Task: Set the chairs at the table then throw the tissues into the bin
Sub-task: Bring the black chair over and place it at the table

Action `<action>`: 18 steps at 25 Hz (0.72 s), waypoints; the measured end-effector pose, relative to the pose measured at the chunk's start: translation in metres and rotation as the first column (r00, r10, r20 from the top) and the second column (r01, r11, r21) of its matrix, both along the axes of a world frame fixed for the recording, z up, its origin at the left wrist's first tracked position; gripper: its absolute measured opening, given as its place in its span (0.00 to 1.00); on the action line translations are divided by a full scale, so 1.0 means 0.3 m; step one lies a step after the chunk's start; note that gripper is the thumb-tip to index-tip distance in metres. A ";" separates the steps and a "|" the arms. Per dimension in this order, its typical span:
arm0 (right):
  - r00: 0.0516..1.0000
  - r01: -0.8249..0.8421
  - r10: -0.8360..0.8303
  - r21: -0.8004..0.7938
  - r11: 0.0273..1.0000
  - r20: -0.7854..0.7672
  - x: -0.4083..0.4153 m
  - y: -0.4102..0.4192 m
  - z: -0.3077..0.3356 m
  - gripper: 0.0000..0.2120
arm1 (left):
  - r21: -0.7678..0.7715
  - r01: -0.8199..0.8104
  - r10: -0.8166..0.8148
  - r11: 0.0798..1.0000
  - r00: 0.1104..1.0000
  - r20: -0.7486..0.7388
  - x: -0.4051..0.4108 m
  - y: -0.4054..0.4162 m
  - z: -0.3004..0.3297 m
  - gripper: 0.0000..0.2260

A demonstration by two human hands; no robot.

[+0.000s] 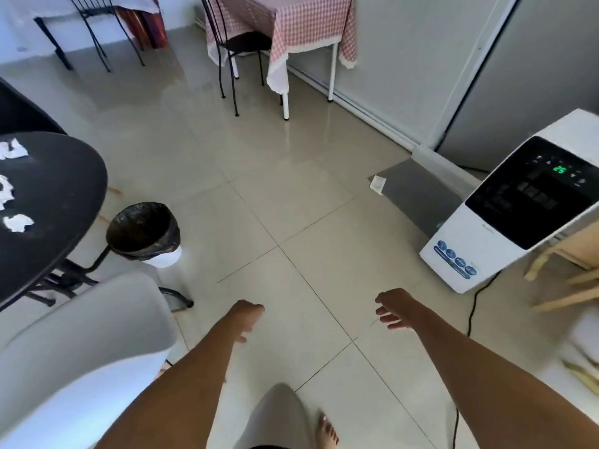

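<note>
A round black table (61, 189) stands at the left with several crumpled white tissues (17, 222) on it. A white chair (84, 345) sits at the lower left, beside the table. The small bin (144, 230) with a black liner stands on the floor just right of the table. Another white chair with wooden legs (580, 335) is partly visible at the right edge, blurred. My left hand (248, 319) and my right hand (393, 307) hang over the bare floor, both holding nothing, fingers loosely curled and apart.
A white air cooler (505, 222) with a black cable stands at the right. A grey mat (418, 192) lies by the wall. A table with a checked cloth (308, 24) and a black metal chair (240, 47) stand at the back. My bare foot (327, 429) shows below.
</note>
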State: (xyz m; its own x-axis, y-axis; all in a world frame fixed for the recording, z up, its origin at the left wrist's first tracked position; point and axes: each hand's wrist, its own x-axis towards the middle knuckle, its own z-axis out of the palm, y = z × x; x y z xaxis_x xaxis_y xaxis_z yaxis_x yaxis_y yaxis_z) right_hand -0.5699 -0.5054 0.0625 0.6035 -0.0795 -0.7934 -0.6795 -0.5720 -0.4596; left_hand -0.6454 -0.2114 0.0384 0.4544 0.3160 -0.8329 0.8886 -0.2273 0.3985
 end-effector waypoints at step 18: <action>0.977 -0.210 0.212 0.062 0.976 -0.036 1.737 0.847 -0.051 0.16 | -0.149 -0.486 0.498 0.861 0.865 0.064 1.397 0.758 -0.026 0.06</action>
